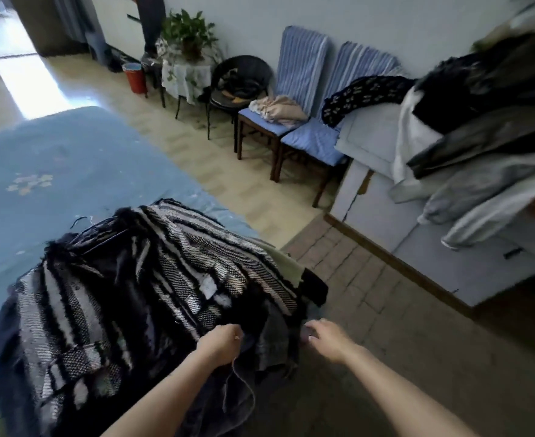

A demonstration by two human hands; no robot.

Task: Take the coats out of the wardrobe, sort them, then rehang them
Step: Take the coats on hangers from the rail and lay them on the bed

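A blue bedspread (39, 159) covers the bed at the left; on its near edge lies a heap of coats, topmost a black-and-white striped coat (140, 279); the left hand (220, 342) grips dark fabric at the heap's right edge, fingers curled into it. Just beside it the right hand (326, 337) reaches the same edge, fingers bent, though whether it holds cloth cannot be told; farther right stand two blue-cushioned chairs (294, 121); more garments (480, 146) are piled on a pale cabinet (370, 190).
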